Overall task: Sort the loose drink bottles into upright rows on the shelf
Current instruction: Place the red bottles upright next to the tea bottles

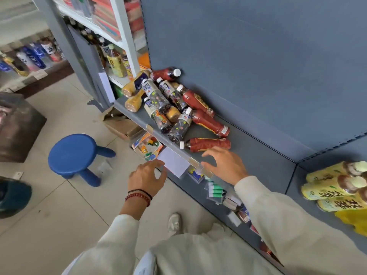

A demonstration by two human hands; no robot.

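Note:
A heap of loose drink bottles lies on its side on the grey shelf (258, 155): red ones, dark ones with coloured star prints (179, 127), and tan ones (135, 101). The nearest red bottle (206, 144) lies along the shelf's front. Just this side of it, my right hand (224, 165) hovers over the shelf edge, fingers spread and holding nothing. Out in front of the shelf by a white price tag (174, 162), my left hand (146, 175) is open too, with bead bracelets on its wrist.
Yellow-labelled bottles (335, 187) lie on the shelf at the far right. A blue stool (73, 153) stands on the tiled floor to the left, with a cardboard box (121, 124) and a toy pack below the shelf. Small packets hang along the shelf front. Another rack with bottles stands behind left.

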